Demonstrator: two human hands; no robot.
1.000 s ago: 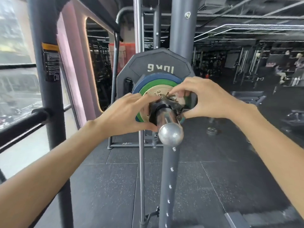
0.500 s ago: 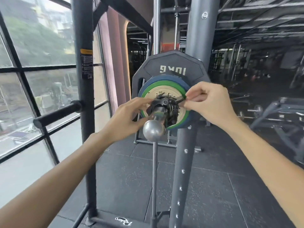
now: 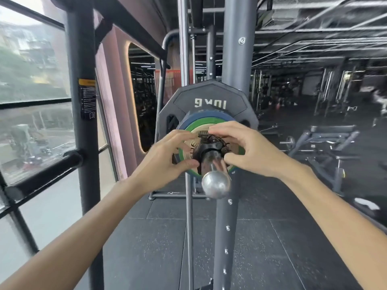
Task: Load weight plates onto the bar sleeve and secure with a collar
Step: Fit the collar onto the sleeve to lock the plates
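I saw left hand and right hand both pinching collar on bar sleeve, against weight plates. Judged collar light, rigid, lever stiff; best held at ring sides.

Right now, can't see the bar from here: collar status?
Left hand and right hand grip the collar. Collar on bar sleeve, at the plates. Nothing seen blocking.
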